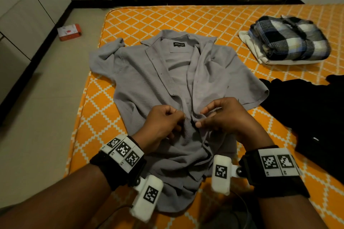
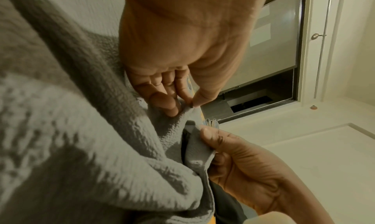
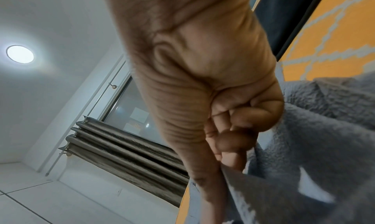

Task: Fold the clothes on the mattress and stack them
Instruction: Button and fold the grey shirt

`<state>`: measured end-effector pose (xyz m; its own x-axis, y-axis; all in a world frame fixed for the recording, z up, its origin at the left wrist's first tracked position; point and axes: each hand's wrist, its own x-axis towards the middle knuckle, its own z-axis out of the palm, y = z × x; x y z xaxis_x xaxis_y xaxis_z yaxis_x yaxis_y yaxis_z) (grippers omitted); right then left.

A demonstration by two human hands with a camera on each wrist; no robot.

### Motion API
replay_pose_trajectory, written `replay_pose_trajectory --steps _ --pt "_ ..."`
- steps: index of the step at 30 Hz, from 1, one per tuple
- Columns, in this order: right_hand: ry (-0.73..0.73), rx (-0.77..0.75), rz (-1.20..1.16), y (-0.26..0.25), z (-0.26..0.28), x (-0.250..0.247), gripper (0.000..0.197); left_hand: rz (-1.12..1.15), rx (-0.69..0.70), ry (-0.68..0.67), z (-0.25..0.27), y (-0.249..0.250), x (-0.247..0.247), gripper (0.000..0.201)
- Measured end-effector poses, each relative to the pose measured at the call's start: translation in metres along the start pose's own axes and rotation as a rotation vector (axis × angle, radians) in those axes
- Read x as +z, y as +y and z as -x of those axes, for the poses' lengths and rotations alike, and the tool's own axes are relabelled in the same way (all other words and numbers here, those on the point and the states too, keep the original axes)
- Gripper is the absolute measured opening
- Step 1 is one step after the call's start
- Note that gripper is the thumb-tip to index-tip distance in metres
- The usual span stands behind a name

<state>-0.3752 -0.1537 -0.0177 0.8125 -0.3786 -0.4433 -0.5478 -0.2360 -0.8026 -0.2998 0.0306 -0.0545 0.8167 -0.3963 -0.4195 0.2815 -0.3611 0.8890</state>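
Note:
A grey button-up shirt (image 1: 149,80) lies front up and open on the orange patterned mattress (image 1: 186,16), collar at the far end. My left hand (image 1: 181,118) pinches the left front edge of the shirt near its middle. My right hand (image 1: 200,120) pinches the facing right edge, a small gap from the left. In the left wrist view my left hand (image 2: 189,105) pinches the grey shirt (image 2: 81,131) between thumb and fingers, and my right hand (image 2: 207,145) grips the other flap. The right wrist view shows my right hand (image 3: 231,161) curled on the shirt (image 3: 314,139).
A folded stack, with a plaid garment (image 1: 290,39) on top of a white one (image 1: 260,57), sits at the mattress's far right. A black garment (image 1: 307,117) lies spread out at the right, close to the shirt's sleeve. A red box (image 1: 69,31) lies on the floor to the left.

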Motion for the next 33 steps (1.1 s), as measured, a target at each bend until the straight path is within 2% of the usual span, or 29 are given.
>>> replay_pose_trajectory --steps 6,11,16,20,25,28,33 --pt "0.064 -0.045 -0.031 -0.001 0.004 0.001 0.031 -0.022 0.113 0.012 0.002 0.004 -0.004 0.012" --pt "0.13 0.002 0.012 0.0 0.0 0.002 0.015 -0.018 0.144 0.001 0.003 0.004 -0.001 0.011" --pt "0.177 -0.097 -0.06 0.001 -0.002 0.003 0.007 -0.099 0.213 0.001 0.006 0.004 0.002 0.011" --pt "0.214 -0.072 -0.113 0.004 -0.006 0.003 0.012 -0.101 0.21 0.006 0.007 0.006 0.005 0.011" --pt "0.128 -0.075 -0.132 0.002 -0.003 0.006 0.025 -0.075 0.211 0.043 0.004 0.008 0.007 0.01" --pt "0.07 -0.12 -0.13 0.001 -0.001 0.008 0.017 -0.068 0.204 0.037 0.004 0.008 0.007 0.008" --pt "0.054 -0.252 -0.08 0.003 -0.002 0.011 0.014 -0.065 0.203 0.013 0.004 0.008 0.007 0.01"
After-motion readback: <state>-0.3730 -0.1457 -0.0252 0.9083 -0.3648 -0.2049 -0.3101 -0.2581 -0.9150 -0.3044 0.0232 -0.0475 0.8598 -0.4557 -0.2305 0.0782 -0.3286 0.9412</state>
